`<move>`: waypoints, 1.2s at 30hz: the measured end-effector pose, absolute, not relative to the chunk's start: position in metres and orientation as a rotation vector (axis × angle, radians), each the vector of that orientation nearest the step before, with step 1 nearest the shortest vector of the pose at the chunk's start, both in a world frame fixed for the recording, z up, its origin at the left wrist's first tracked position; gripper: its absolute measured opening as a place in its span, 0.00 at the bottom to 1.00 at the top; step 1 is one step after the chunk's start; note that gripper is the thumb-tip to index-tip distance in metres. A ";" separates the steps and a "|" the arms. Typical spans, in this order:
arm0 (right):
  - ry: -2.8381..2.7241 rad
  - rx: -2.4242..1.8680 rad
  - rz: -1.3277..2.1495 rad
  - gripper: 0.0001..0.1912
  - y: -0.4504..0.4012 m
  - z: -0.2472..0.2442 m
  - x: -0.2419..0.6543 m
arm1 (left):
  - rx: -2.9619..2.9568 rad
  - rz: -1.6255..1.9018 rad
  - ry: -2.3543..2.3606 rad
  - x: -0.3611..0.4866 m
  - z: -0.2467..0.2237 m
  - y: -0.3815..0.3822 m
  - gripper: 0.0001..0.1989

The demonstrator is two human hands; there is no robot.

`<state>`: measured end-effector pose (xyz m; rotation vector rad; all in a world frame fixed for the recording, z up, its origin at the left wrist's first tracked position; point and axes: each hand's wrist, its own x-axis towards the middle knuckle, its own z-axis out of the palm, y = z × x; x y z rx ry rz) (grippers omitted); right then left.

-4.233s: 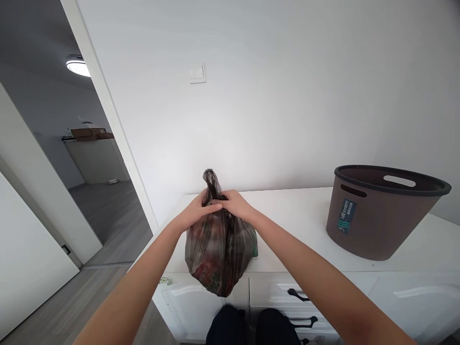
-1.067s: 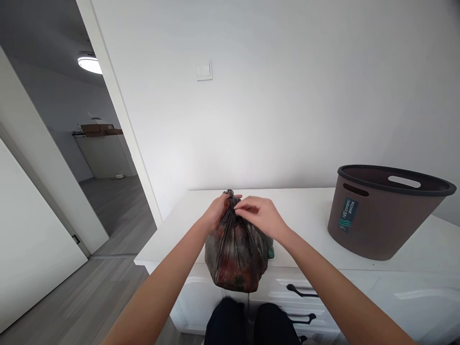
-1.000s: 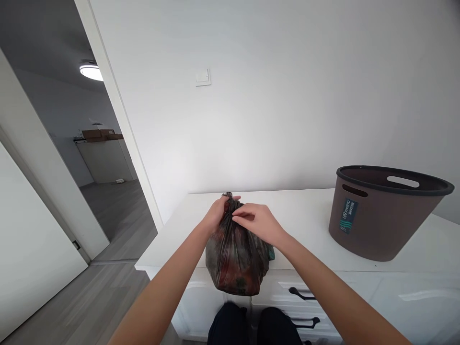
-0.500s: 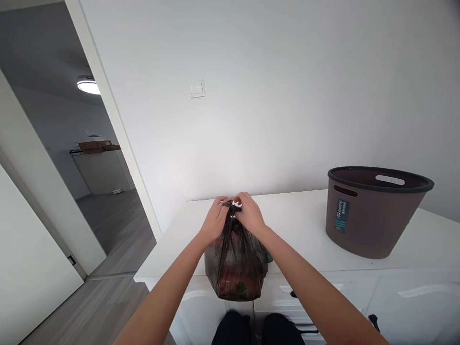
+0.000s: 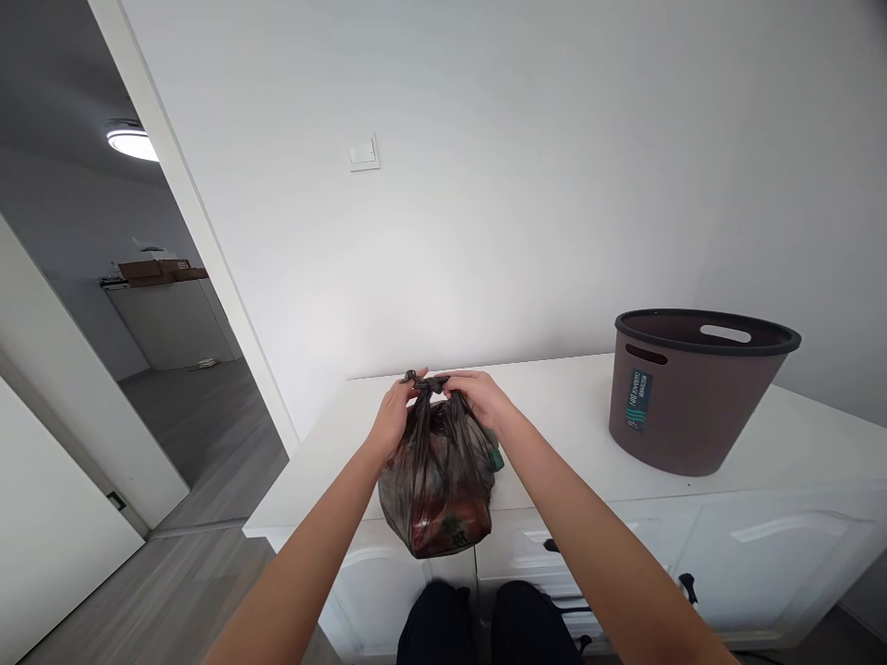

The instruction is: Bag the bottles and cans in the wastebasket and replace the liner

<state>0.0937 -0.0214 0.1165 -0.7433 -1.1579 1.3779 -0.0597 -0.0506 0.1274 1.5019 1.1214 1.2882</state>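
Note:
A dark see-through plastic bag (image 5: 440, 480), full of red, green and other items, sits at the front edge of the white cabinet top and bulges over it. Its gathered neck shows a knot between my hands. My left hand (image 5: 394, 416) pinches the plastic on the left of the knot. On the right of it, my right hand (image 5: 479, 395) grips the other end, fingers closed.
An oval brown bin (image 5: 686, 406) with a dark rim stands on the cabinet top (image 5: 554, 397) at the right. Drawer and door handles stick out below the front edge. A doorway is at the left, and a light switch (image 5: 364, 152) is on the wall.
My hands have moved apart, and the bag's neck is now stretched between them with the knot showing. The whole view has shifted slightly.

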 end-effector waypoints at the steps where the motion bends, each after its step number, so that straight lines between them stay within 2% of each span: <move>1: -1.129 -0.718 1.406 0.10 -0.022 0.116 0.096 | 1.483 1.288 1.119 -0.061 0.126 -0.048 0.25; 9: -0.904 -0.654 1.408 0.10 -0.005 0.108 0.100 | 1.526 1.308 1.133 -0.068 0.118 -0.037 0.25; 16: -0.791 -0.732 1.261 0.12 0.007 0.096 0.112 | 1.493 1.433 0.998 -0.077 0.108 -0.039 0.20; 25: -0.740 -0.877 1.141 0.13 0.009 0.065 0.147 | 1.559 1.441 1.288 -0.132 0.075 -0.047 0.18; 36: -0.748 -0.992 1.107 0.10 0.016 0.032 0.162 | 1.454 1.342 1.464 -0.135 0.060 -0.053 0.18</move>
